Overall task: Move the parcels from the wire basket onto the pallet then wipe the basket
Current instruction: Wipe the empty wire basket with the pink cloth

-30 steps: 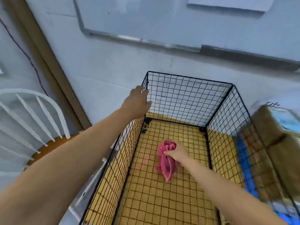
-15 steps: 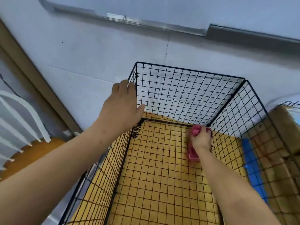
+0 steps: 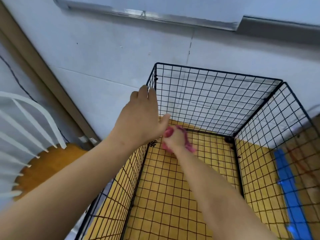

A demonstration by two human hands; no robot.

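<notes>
The black wire basket point(image 3: 216, 73) stands against the wall with no parcels inside; yellow floor shows through its mesh bottom. My left hand point(image 3: 138, 118) grips the top of the basket's left wall near the far left corner, thumb inside. My right hand point(image 3: 174, 138) is down inside the basket, closed on a pink cloth point(image 3: 187, 146), pressing it at the far left corner of the bottom. Brown parcels point(image 3: 304, 153) show blurred through the right wall, on a blue pallet point(image 3: 287, 193).
A pale wall point(image 3: 112, 58) rises right behind the basket, with a metal rail point(image 3: 155, 16) above. A white chair back point(image 3: 26, 129) with an orange wooden seat point(image 3: 48, 165) stands to the left. A brown door frame point(image 3: 43, 80) runs diagonally beside it.
My right hand has swept the pink cloth from the far right corner of the basket bottom over to the far left corner. My left hand has kept its hold on the left wall.
</notes>
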